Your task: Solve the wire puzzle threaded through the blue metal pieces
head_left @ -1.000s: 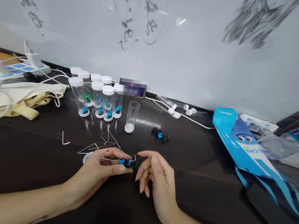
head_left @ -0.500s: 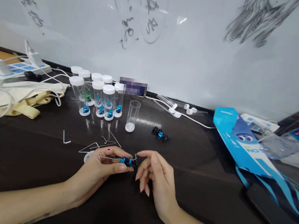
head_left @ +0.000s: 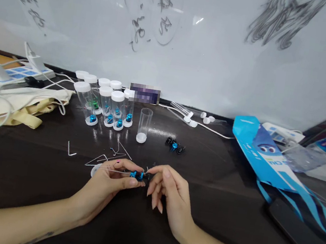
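Note:
My left hand [head_left: 112,181] is closed, pinching a small blue-and-black metal part [head_left: 136,175] between thumb and fingers. From the part's left side a thin metal rod runs back across my fingers. At its black right end, a small bent metal piece barely shows beside my fingertip. My right hand [head_left: 169,193] is half curled with its fingers apart; its index fingertip reaches that end, and I cannot tell whether it touches. A white cap [head_left: 96,170] lies partly hidden behind my left hand. Bent wires [head_left: 112,157] and a hex key [head_left: 71,149] rest farther left.
An uncapped clear tube [head_left: 144,125] stands beyond my hands. Capped tubes [head_left: 116,109] holding small blue or green parts stand left of it. Black screws [head_left: 181,149] with a blue piece lie to the right. A blue bag [head_left: 256,151], a cloth [head_left: 16,103] and cables flank the table.
My right index fingertip has moved slightly left, toward the small bent piece at the part's end. My left hand keeps its hold. The whole view has shifted a little.

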`<state>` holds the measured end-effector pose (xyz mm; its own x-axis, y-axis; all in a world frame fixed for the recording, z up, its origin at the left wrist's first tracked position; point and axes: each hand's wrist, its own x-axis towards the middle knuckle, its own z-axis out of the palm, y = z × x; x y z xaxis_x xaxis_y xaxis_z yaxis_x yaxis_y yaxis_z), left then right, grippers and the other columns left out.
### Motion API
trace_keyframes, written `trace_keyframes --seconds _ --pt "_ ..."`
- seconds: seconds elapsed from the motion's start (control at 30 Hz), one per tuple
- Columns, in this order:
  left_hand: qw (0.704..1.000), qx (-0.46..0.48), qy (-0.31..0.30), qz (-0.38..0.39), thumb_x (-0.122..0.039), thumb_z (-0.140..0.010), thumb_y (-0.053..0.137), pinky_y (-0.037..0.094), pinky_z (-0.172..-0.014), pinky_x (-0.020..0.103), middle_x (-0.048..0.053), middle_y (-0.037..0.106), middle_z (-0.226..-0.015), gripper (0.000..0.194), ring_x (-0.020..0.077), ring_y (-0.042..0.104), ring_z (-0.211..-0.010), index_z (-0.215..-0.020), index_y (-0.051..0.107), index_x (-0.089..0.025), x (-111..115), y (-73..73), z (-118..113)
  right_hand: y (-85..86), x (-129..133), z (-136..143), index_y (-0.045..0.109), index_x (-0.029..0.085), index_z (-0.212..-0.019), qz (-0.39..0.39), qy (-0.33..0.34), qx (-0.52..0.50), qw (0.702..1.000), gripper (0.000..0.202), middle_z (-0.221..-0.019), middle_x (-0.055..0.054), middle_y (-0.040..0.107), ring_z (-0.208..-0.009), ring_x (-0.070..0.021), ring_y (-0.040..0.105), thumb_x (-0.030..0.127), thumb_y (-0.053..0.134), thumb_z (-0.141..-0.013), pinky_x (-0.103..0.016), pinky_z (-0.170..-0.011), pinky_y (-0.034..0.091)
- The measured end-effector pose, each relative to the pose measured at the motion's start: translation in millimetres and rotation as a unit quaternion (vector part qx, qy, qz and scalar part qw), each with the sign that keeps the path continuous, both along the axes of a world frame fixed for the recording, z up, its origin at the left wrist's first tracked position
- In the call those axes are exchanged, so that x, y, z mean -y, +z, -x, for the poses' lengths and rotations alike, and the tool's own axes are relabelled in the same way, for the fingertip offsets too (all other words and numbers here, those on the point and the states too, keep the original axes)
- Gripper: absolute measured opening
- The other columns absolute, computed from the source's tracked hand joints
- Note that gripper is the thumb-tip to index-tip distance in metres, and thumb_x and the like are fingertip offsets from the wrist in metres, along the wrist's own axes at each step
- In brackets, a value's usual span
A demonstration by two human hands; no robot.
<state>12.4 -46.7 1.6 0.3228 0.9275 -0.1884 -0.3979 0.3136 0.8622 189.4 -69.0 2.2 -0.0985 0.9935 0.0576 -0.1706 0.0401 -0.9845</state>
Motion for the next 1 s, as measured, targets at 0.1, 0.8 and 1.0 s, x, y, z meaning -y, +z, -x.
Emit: trace_keyframes --seconds 0.1,0.8,1.0 --pt "1.000 -0.003 0.003 -0.001 -0.012 -0.066 0.085 0.057 -0.083 0.027 0.001 0.073 -0.086 0.020 0.0173 0.072 -0.080 -0.084 0.077 -0.019 -0.1 -0.3 0.2 -0.4 0.1 0.0 0.067 0.016 -0.101 -0.003 -0.007 -0.002 1.000 0.036 -0.062 0.000 0.061 -0.038 -0.0067 0.050 0.045 0.045 -0.099 -0.013 -0.031 0.030" --pt "1.000 -0.004 0.004 0.006 -0.013 -0.065 0.086 0.057 -0.082 0.027 0.000 0.073 -0.086 0.021 0.0164 0.071 -0.080 -0.083 0.078 -0.019 -0.9 -1.3 0.1 -1.0 -0.7 0.5 0.066 0.015 -0.100 0.004 -0.012 -0.008 1.000 0.039 -0.062 0.000 0.061 -0.038 -0.0068 0.050 0.047 0.044 -0.099 -0.013 -0.031 0.030" --pt "1.000 -0.005 -0.002 0.005 -0.013 -0.066 0.085 0.056 -0.082 0.026 0.000 0.073 -0.085 0.021 0.0163 0.072 -0.080 -0.084 0.078 -0.020 -0.8 -0.9 0.5 -1.5 -1.3 0.8 0.067 0.014 -0.095 0.009 -0.011 -0.012 1.000 0.042 -0.061 -0.001 0.062 -0.037 -0.0072 0.050 0.049 0.045 -0.098 -0.013 -0.031 0.030"
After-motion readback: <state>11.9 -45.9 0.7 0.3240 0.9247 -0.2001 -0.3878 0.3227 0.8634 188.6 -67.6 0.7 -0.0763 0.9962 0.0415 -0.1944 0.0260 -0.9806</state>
